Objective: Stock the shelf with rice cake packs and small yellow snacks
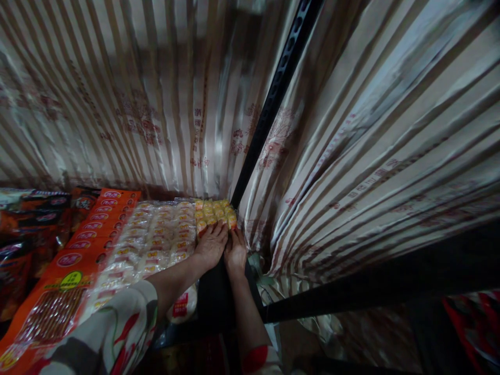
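Rows of small yellow packets (211, 208) lie at the back right corner of a black shelf (213, 299). My left hand (213, 244) rests on their near end, palm down, its fingers stretched forward over the packets. Close beside it, my right hand (236, 255) is at the right end of the rows, fingers together and bent round a yellow packet with a red end (233, 222); its fingertips are partly hidden. Left of the yellow packets stand several rows of clear-wrapped pale packets (156, 237). A round pale pack with a red label (183, 304) lies under my left forearm.
Orange hanging bags (66, 268) overlap in a row further left, with dark snack bags (39, 219) past them. A black perforated post (269, 109) rises at the shelf's corner. Striped, printed sheeting (172, 99) hangs behind and to the right. A black rail (351, 281) runs rightward.
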Motion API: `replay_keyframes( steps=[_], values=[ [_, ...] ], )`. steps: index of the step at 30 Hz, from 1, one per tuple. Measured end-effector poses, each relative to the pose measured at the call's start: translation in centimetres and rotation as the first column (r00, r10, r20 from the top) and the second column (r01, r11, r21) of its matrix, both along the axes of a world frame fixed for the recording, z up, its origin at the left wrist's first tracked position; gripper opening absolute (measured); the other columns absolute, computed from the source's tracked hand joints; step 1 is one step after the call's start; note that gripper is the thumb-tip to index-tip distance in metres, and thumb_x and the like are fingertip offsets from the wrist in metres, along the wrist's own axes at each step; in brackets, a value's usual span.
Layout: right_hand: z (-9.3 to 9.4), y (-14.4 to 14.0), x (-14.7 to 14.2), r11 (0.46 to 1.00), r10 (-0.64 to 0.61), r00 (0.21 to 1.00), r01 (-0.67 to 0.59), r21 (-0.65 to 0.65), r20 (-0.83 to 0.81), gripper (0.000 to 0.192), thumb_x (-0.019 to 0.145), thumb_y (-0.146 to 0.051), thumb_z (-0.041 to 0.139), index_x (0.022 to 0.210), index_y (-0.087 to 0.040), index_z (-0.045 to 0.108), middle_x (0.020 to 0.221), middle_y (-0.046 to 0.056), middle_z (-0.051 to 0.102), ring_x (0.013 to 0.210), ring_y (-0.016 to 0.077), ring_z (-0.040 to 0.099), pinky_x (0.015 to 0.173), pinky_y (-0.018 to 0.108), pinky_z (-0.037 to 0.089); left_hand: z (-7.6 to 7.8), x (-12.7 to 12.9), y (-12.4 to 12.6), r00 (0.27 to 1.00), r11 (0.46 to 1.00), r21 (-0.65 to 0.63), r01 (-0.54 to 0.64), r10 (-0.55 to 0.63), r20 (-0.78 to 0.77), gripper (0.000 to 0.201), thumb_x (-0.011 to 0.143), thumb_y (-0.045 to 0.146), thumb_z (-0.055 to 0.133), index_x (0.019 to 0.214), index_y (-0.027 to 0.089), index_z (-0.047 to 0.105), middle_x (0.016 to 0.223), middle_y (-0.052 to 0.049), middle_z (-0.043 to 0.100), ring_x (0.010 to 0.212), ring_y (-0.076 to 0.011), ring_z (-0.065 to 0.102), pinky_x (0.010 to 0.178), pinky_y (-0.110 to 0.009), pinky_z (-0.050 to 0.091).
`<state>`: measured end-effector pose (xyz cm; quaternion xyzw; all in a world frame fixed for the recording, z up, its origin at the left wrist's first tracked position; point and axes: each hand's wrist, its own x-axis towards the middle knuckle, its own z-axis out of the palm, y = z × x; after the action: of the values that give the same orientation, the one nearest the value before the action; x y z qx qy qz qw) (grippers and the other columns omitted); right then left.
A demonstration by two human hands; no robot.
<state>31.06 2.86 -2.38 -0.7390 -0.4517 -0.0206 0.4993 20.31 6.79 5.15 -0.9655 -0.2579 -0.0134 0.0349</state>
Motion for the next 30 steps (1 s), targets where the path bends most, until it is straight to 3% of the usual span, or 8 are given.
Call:
replay_keyframes(
  steps=[7, 13, 19, 30],
  values=[
    [-0.74, 0.09, 0.02, 0.999, -0.03, 0.999, 0.03, 0.044, 0.015, 0.041, 0.083, -0.032, 0.04, 0.115, -0.023, 0.064, 0.125, 0.017, 0.058, 0.119, 0.024, 0.054, 0.1, 0.041, 0.043, -0.41, 0.27, 0.08, 1.0, 1.0, 0.014, -0.012, 0.012, 0.013, 0.047, 0.087, 0.013, 0.039, 0.133, 0.01, 0.048, 0.149, -0.012, 0.035, 0.14, -0.0296, 0.025, 0.11, -0.048, 0.028],
    [-0.43, 0.09, -0.04, 1.0, -0.013, 0.999, 0.012, 0.027, 0.051, 0.045, 0.085, -0.024, 0.032, 0.11, -0.004, 0.064, 0.119, 0.02, 0.061, 0.114, 0.0226, 0.056, 0.1, 0.043, 0.043, -0.09, 0.48, -0.13, 1.0, 0.999, 0.039, -0.026, 0.027, -0.015, 0.046, 0.089, 0.012, 0.034, 0.133, 0.008, 0.047, 0.149, -0.013, 0.034, 0.14, -0.0303, 0.024, 0.11, -0.049, 0.028],
    [-0.55, -0.12, 0.41, 1.0, 0.003, 0.997, -0.002, -0.015, 0.072, 0.04, 0.085, -0.021, 0.035, 0.111, -0.013, 0.065, 0.12, 0.017, 0.062, 0.114, 0.0208, 0.056, 0.1, 0.038, 0.043, 0.03, 0.3, -0.22, 0.999, 0.999, 0.05, -0.017, 0.018, -0.033, 0.048, 0.088, 0.012, 0.034, 0.135, 0.005, 0.044, 0.15, -0.014, 0.031, 0.14, -0.03, 0.022, 0.11, -0.049, 0.028],
    [-0.34, -0.07, -0.02, 0.999, -0.012, 0.996, 0.015, -0.031, 0.088, 0.045, 0.087, -0.025, 0.032, 0.114, -0.007, 0.063, 0.124, 0.02, 0.059, 0.12, 0.0225, 0.053, 0.104, 0.038, 0.041, -0.6, 0.35, -0.17, 1.0, 0.995, 0.1, -0.022, 0.022, 0.0, 0.046, 0.09, 0.013, 0.031, 0.133, 0.008, 0.047, 0.146, -0.012, 0.039, 0.139, -0.028, 0.027, 0.11, -0.046, 0.03]
  ],
)
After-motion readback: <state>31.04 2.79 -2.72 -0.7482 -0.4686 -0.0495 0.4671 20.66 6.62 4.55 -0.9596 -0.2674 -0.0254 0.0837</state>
